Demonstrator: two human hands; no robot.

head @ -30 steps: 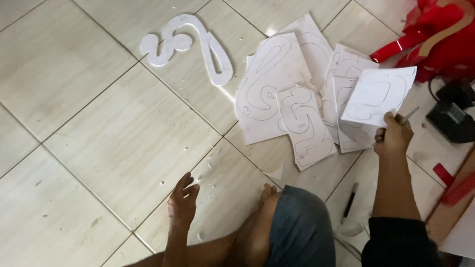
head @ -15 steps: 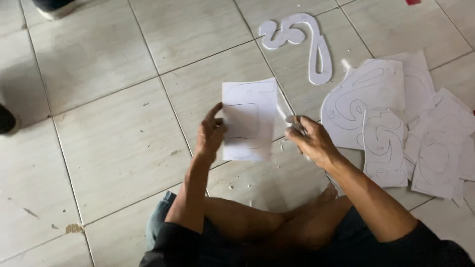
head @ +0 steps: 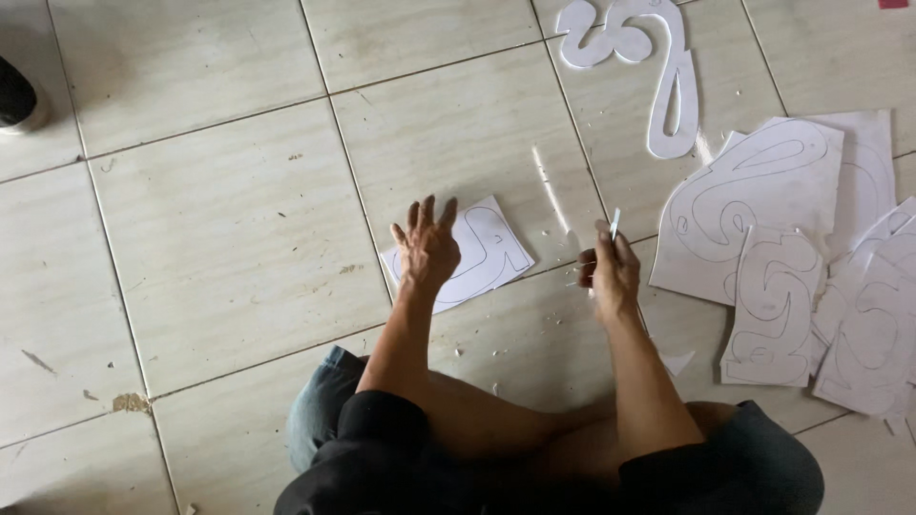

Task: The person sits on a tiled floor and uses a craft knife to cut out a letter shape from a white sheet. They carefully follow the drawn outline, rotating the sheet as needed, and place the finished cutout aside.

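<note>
your legs: crossed at bottom of view, you sit on the tiled floor [head: 219, 238].
left hand [head: 426, 250]: fingers spread flat, palm down, pressing on the near-left part of the paper sheet [head: 482, 250]; holds nothing, just pins it.
paper sheet: lies flat on the floor right in front of you, touching the left hand, a curly outline drawn on it; long axis runs tilted, near-left to far-right.
right hand [head: 609, 270]: fingers pressed together, pinching a thin blade-like tool [head: 614, 225] that points up and away; can't tell exactly what tool, too thin.
key relation: sheet lies to the left of the right hand, apart from it, with bare tile between; left hand is the nearer one, already on it. The tool tip sits just off the sheet's far-right corner.
scraps [head: 679, 361]: small white bits on the tile near your right knee.
paper pile [head: 801, 257]: overlapping outlined sheets to the right of the right hand, near, not touching.
cut-out shape [head: 658, 67]: white curly piece, farther off, far right.
shoe [head: 17, 93]: dark, left edge, well apart.
</note>
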